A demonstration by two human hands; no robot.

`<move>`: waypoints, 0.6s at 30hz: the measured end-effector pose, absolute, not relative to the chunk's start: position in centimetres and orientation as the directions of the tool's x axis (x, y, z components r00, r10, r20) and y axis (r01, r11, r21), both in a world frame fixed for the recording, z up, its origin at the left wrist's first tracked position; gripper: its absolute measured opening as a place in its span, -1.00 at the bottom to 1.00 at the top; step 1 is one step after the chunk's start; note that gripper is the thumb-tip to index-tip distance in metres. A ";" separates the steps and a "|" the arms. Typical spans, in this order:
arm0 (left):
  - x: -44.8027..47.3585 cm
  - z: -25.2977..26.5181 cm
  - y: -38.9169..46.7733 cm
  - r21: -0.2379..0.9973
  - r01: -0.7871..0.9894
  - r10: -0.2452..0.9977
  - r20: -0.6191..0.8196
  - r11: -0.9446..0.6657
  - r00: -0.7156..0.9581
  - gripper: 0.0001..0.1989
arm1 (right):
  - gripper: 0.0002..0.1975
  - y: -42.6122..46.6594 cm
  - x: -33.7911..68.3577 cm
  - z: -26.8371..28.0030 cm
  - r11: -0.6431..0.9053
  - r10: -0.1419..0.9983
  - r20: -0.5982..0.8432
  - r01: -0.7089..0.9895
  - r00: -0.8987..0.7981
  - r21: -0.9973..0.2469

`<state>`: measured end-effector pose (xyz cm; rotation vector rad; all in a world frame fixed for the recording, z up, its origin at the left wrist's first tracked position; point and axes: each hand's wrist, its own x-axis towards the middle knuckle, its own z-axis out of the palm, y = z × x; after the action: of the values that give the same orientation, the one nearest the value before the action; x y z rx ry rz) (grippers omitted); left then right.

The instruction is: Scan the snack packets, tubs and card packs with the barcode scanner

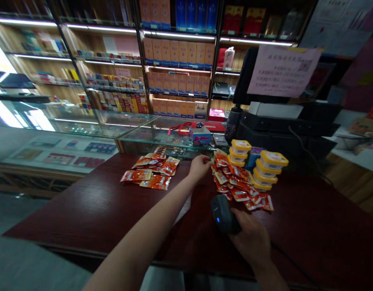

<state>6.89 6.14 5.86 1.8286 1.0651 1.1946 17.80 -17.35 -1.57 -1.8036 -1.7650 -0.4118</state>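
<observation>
Barcode scanner [222, 214], smooth dark plastic, blue light lit — held in the right hand [251, 236]. Glossy, crinkled orange sachets [236, 182] lie heaped on a wood-grain counter [89, 206] beside stacked yellow-lidded plastic tubs [267, 171]. Left hand [201, 167], fingers curled, is at the heap's left edge — whether it grips a sachet, cannot tell.

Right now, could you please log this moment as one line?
left hand: at larger packet pile | right hand: gripping scanner | smaller packet pile: on tabletop
</observation>
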 end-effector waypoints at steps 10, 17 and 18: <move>12.3 5.8 7.9 0.998 0.061 0.982 0.017 -0.029 0.190 -0.69 | -0.62 -17.2 17.8 -1.4 0.042 0.804 0.588 0.978 0.089 -0.205; 7.2 5.4 5.9 0.952 -0.303 0.968 0.043 0.036 0.248 -0.66 | -0.63 -17.3 17.8 -1.4 0.043 0.801 0.591 0.975 0.096 -0.217; 6.0 5.0 5.2 0.939 -0.342 0.971 0.060 0.024 0.233 -0.63 | -0.63 -17.3 17.8 -1.5 0.042 0.800 0.592 0.975 0.098 -0.218</move>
<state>6.04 5.24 5.01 1.0677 0.7706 1.1897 17.85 -17.33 -1.49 -1.7944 -1.7393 -0.3851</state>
